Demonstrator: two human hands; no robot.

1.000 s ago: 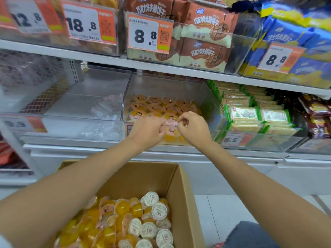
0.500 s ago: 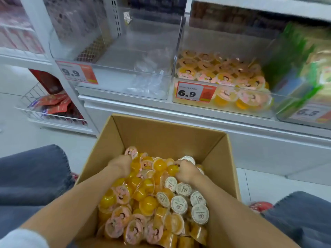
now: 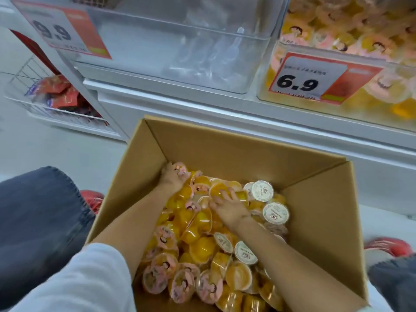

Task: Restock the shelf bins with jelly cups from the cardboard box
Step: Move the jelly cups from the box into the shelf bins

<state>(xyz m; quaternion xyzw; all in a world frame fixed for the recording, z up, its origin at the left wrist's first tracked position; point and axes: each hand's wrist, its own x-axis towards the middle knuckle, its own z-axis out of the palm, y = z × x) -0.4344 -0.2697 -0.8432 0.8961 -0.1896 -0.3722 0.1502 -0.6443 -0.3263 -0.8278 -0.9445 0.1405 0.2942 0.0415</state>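
Cardboard box [image 3: 319, 221] at six o'clock holds the jelly cups [image 3: 200, 242]; left hand [image 3: 172, 177] curls around one, right hand [image 3: 227, 207] spreads flat on the heap.

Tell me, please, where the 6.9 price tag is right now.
In the head view, upper right: the 6.9 tag sits on the front of the jelly bin, right of the 9.9 bin, above the box.
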